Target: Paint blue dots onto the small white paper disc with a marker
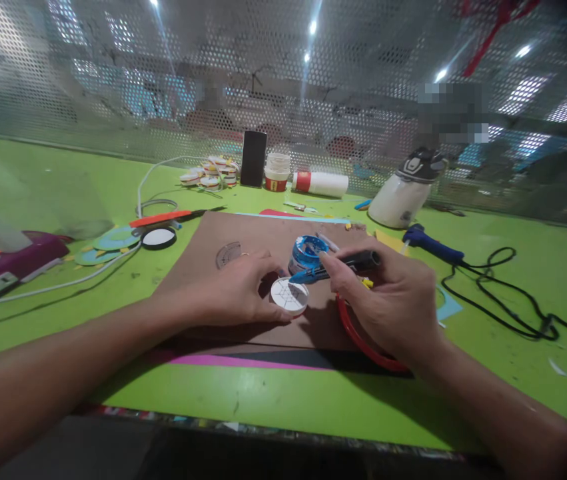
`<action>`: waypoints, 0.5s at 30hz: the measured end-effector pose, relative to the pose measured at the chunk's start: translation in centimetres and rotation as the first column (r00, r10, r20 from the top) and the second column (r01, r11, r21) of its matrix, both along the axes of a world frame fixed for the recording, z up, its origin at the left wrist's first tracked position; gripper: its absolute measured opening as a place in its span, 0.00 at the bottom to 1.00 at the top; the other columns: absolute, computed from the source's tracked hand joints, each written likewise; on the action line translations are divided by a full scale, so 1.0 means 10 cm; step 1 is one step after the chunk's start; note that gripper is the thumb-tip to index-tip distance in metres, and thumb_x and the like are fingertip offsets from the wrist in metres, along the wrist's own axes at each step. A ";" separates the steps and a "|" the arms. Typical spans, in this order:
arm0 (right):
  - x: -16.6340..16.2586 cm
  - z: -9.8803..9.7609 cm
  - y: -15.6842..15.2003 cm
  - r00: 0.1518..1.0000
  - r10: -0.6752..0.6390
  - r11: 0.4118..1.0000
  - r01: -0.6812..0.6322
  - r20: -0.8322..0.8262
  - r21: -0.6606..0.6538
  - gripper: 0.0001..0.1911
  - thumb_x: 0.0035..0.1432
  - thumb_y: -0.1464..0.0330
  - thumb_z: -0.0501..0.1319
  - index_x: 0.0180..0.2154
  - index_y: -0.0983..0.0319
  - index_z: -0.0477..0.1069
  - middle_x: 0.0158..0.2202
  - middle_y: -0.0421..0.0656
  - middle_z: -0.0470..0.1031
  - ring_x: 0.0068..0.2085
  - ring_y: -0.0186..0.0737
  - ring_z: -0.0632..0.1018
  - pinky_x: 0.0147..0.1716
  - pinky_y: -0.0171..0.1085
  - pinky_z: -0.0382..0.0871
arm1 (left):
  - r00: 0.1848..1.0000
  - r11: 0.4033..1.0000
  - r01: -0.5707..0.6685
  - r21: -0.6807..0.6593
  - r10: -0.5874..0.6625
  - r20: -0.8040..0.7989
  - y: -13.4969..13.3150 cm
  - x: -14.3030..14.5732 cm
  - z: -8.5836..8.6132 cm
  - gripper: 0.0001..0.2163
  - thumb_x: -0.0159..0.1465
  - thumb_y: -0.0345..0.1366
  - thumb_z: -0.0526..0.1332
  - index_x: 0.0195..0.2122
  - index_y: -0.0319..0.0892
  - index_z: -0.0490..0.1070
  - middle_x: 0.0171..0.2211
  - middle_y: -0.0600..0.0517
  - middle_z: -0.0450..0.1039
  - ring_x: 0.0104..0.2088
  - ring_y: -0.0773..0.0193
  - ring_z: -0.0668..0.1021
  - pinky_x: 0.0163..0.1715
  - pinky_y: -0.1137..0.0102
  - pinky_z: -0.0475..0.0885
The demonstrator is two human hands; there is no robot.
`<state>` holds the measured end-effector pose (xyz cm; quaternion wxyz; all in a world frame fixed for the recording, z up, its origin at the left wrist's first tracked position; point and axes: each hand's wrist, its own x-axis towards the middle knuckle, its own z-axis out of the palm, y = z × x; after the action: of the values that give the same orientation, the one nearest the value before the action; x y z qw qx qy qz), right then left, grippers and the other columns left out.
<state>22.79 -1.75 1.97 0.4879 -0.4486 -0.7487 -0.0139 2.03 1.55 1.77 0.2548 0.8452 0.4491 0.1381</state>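
Observation:
My left hand grips the rim of a small round white disc between thumb and fingers, just above the brown board. Dark lines cross on its top like a spider web. My right hand is closed round a thick marker-like pen with a black barrel and a blue front end. The pen's tip points at the disc's upper right; I cannot tell whether it touches. Right behind the disc stands an open, blue-smeared jar. A red ring lies partly hidden under my right hand.
Brown cardboard covers the middle of the green table. At right lie a blue glue gun and its black cord. Behind stand a white bottle, paper cups and a phone. A purple power strip sits left.

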 end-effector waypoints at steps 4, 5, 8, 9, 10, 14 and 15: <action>0.01 -0.03 0.00 0.999 0.038 0.999 -0.038 -0.022 -0.030 0.09 0.61 0.61 0.65 0.32 0.60 0.75 0.24 0.39 0.76 0.23 0.33 0.73 0.25 0.35 0.65 | 1.000 1.000 -0.022 -0.001 0.022 0.008 0.01 0.00 -0.03 0.20 0.53 0.55 0.67 0.35 0.44 0.72 0.34 0.53 0.72 0.34 0.59 0.73 0.30 0.67 0.63; 0.01 -0.03 0.01 0.999 0.045 0.998 -0.046 -0.025 -0.034 0.09 0.61 0.62 0.65 0.32 0.60 0.75 0.24 0.39 0.76 0.23 0.33 0.74 0.25 0.35 0.65 | 1.000 1.000 -0.028 0.004 0.028 0.009 0.01 0.00 -0.04 0.20 0.52 0.55 0.67 0.35 0.43 0.72 0.33 0.53 0.72 0.34 0.59 0.73 0.30 0.67 0.63; 0.01 -0.04 0.01 0.999 0.041 0.999 -0.042 -0.023 -0.034 0.09 0.61 0.61 0.65 0.32 0.60 0.75 0.24 0.39 0.75 0.24 0.34 0.74 0.27 0.36 0.66 | 0.999 0.999 -0.038 0.013 0.038 0.008 0.02 0.01 -0.06 0.22 0.51 0.57 0.67 0.36 0.43 0.72 0.34 0.52 0.73 0.33 0.59 0.73 0.30 0.66 0.64; 0.02 -0.04 0.01 0.999 0.038 0.999 -0.038 -0.019 -0.033 0.10 0.61 0.61 0.65 0.33 0.60 0.75 0.24 0.39 0.75 0.24 0.34 0.74 0.27 0.36 0.66 | 0.999 0.999 -0.039 0.018 0.039 0.009 0.03 0.01 -0.07 0.23 0.51 0.58 0.67 0.36 0.43 0.72 0.34 0.52 0.73 0.34 0.58 0.73 0.30 0.66 0.64; 0.02 -0.04 0.01 0.999 0.038 0.999 -0.039 -0.016 -0.032 0.10 0.61 0.61 0.65 0.33 0.60 0.75 0.24 0.39 0.75 0.24 0.34 0.74 0.26 0.35 0.66 | 0.999 0.999 -0.040 0.024 0.040 0.011 0.03 0.00 -0.07 0.23 0.51 0.58 0.67 0.36 0.43 0.73 0.35 0.51 0.73 0.34 0.58 0.73 0.30 0.66 0.64; 0.02 -0.04 0.02 0.999 0.039 0.999 -0.039 0.001 -0.027 0.10 0.62 0.61 0.64 0.33 0.60 0.75 0.23 0.38 0.75 0.23 0.34 0.74 0.25 0.35 0.66 | 0.999 0.999 -0.039 0.019 0.039 0.022 0.03 0.00 -0.08 0.24 0.51 0.58 0.67 0.38 0.43 0.73 0.36 0.51 0.74 0.35 0.57 0.74 0.32 0.66 0.65; 0.02 -0.04 0.02 0.999 0.035 0.999 -0.035 0.006 -0.024 0.10 0.61 0.60 0.64 0.33 0.60 0.75 0.23 0.39 0.75 0.24 0.34 0.74 0.25 0.35 0.66 | 0.999 0.999 -0.036 0.015 0.036 0.019 0.02 0.00 -0.07 0.23 0.51 0.57 0.67 0.38 0.43 0.73 0.36 0.51 0.74 0.35 0.57 0.74 0.32 0.66 0.66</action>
<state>22.97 -1.58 1.53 0.4801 -0.4411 -0.7583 0.0021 1.98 1.79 1.03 0.2500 0.8375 0.4608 0.1540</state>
